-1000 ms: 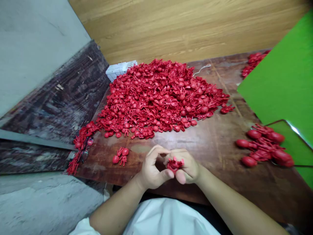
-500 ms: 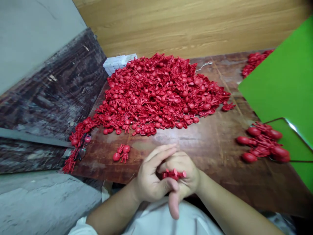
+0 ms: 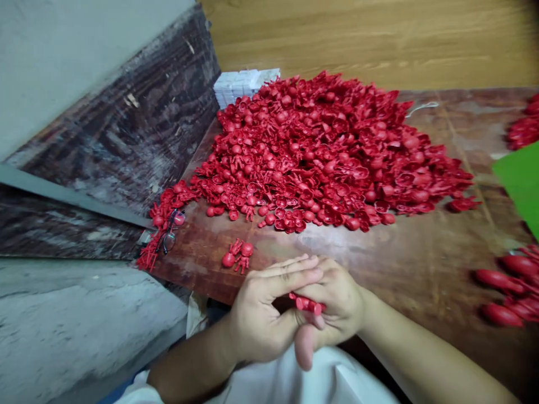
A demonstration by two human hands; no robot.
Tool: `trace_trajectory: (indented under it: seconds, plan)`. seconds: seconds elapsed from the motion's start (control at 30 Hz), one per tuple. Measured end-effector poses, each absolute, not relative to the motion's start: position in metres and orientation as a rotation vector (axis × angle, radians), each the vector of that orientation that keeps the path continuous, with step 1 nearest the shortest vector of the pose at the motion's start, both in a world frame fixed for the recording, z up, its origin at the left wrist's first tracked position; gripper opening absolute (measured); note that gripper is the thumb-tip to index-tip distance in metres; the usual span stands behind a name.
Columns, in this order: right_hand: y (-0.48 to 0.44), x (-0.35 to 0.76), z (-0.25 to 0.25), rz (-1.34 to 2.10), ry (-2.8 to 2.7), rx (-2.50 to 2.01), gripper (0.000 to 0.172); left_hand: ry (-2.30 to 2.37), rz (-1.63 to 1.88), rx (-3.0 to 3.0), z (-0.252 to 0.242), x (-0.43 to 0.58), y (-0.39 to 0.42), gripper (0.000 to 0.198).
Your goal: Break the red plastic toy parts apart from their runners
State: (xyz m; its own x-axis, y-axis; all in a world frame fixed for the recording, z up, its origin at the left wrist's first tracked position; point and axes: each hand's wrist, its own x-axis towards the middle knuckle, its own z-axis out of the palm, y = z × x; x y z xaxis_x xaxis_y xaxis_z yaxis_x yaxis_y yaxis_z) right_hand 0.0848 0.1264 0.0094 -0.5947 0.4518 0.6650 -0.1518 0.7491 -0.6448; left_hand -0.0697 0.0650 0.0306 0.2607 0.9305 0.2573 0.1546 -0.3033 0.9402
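Observation:
A small red plastic doll figure (image 3: 309, 306) is pressed between my two hands, just past the table's front edge. Its short limbs poke out; the rest is hidden by my fingers. My left hand (image 3: 263, 311) is closed over it, fingers laid across the back of the right fingers. From the other side my right hand (image 3: 343, 297) wraps round the same figure, its thumb pointing down. Two finished-looking red figures (image 3: 238, 255) lie on the table left of my hands. Behind them rises a large pile of red doll parts (image 3: 328, 157), many of them hollow half shells.
Eyeglasses (image 3: 169, 235) lie by loose red pieces at the left edge. White stacked blocks (image 3: 244, 84) stand behind the pile, and a white string (image 3: 423, 106) lies to its right. More red figures (image 3: 505, 297) and a green sheet (image 3: 522, 179) are at the right. A dark board (image 3: 122, 118) borders the left.
The view has swung left, so the pile and table appear further right. My left fingers now lie flatter across the right hand, and the figure has shifted slightly between them.

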Motion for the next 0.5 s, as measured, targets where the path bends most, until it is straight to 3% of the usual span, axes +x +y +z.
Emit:
trace_trajectory:
  seconds: [0.27,0.5]
  plan:
    - [0.138,0.06,0.011,0.919,-1.995,-0.149,0.046,1.132,1.184,1.623,0.037,-0.086,0.066,0.047]
    - [0.133,0.057,-0.001,1.34,-1.947,-0.257,0.065,1.325,1.148,1.701,0.031,-0.086,0.065,0.051]
